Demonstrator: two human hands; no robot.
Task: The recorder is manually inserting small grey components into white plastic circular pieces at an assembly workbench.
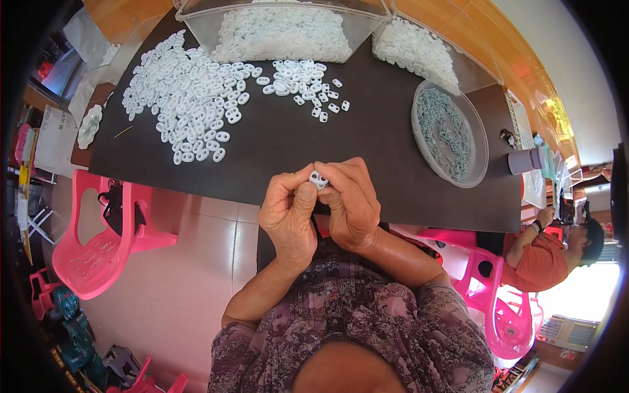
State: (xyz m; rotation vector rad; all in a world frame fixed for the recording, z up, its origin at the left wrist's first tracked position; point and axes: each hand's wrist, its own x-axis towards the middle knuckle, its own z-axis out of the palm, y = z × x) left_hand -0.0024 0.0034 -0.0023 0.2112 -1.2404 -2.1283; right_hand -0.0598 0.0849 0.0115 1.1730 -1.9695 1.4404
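Observation:
Between my two hands, just over the near edge of the dark table, is a small white oval plastic piece with two holes (318,178). My left hand (291,213) pinches it from the left with thumb and forefinger. From the right, the thumb and forefinger of my right hand (352,203) close on the same piece. Whether it is one part or two pressed together, I cannot tell. A large heap of white two-holed oval pieces (190,98) spreads over the table's left side. Beyond my hands lies a smaller cluster of white pieces (298,80).
Two clear bins of white pieces (282,33) (419,52) stand along the back. A round clear tub (481,160) at right holds small grey-green metal parts (445,134). Pink plastic chairs (98,236) (481,281) flank me. A person in orange (540,259) sits at far right.

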